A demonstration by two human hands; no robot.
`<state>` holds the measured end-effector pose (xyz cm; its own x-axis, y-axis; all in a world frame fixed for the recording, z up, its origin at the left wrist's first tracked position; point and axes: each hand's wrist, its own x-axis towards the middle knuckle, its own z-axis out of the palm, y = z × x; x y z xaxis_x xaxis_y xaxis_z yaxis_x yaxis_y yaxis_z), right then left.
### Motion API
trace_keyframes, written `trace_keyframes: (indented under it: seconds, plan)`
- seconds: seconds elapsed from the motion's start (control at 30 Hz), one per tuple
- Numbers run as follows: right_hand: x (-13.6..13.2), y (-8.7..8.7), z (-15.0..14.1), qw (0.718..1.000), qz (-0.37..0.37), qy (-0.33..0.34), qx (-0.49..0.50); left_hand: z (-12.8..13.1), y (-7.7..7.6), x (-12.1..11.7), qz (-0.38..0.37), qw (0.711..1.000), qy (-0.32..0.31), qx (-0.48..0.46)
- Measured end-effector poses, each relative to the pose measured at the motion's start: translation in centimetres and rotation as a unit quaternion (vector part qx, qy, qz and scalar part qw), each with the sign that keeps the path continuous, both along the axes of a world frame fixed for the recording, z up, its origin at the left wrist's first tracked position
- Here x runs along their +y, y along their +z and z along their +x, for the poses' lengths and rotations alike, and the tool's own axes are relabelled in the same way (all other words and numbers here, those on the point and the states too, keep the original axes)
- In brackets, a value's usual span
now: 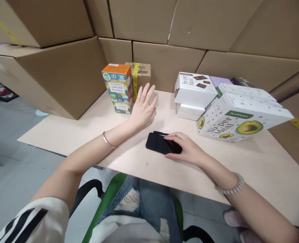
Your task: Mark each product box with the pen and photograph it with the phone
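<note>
Cartons [190, 23], big and brown, wall off the whole back, and across the front runs the pale table [129, 152]. Pulled up at its near edge, green chair [115, 185], ripped jeans [152, 195] on it. Over on the right, white avocado box [238, 121], leaning, with its printed face turned forward. Just left of it sits a chocolate-print box [195, 89], lying on top of a plain white box [190, 112]. Across to the left, two orange-and-blue boxes [117, 89] stand one above the other, and a brown package [144, 74] with yellow tape is tucked just behind them. Now the hands! Left hand [144, 108]: open, fingers stretched out, holding nothing, right beside that orange-and-blue pair; whether it touches the table, I can't tell. Right hand [187, 146]: closed on the black phone [158, 143], thumb along the near edge, fingers on the far one. That phone lies mid-table, near the front, dark face up. Behind its far edge, a slim black stick [160, 133]. And smallest, a thin bracelet [107, 140] on the left wrist.
</note>
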<state>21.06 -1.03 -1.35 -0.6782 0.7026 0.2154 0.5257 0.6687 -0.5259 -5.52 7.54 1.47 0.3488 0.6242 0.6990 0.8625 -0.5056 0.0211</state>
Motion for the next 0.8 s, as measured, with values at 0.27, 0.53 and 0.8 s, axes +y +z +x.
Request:
trace_keyframes:
  seconds: [0.27,0.53,0.8]
  plan:
    - [-0.5,-1.0,-1.5,0.995,0.092,-0.009,-0.031,-5.4,-1.6,-3.2,0.045,0.999,0.012,0.016]
    - [-1.0,-0.7,-2.5,0.985,0.131,0.014,-0.108,-7.0,0.2,-1.4,0.013,0.99,0.106,-0.087]
    - [-1.0,-0.9,-2.4,0.983,0.146,0.02,-0.111,-8.2,0.1,0.8,0.007,0.983,0.124,-0.134]
